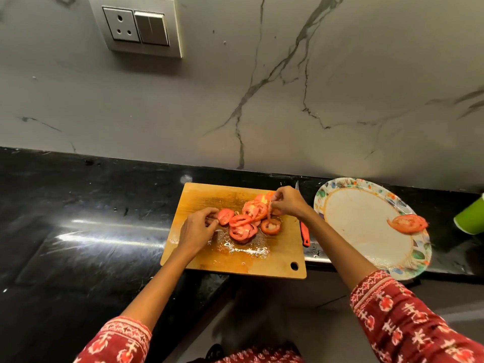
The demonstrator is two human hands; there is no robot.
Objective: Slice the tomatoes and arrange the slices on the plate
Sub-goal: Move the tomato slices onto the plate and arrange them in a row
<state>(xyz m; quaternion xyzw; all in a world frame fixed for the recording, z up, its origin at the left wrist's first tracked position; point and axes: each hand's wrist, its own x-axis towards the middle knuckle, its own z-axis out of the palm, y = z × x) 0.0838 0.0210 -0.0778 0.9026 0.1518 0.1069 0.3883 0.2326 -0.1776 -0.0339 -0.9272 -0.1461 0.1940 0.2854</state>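
Observation:
Several red tomato slices lie heaped in the middle of a wet wooden cutting board. My right hand pinches a slice at the back right of the heap. My left hand is at the heap's left side, its curled fingertips at the leftmost slice. To the right lies a flower-rimmed plate with one tomato slice on its right side. A knife with a red handle lies between board and plate, its blade partly hidden behind my right wrist.
The board sits on a black stone counter whose front edge steps back beneath the board. A green cup stands at the far right edge. A grey marble wall with a socket plate rises behind.

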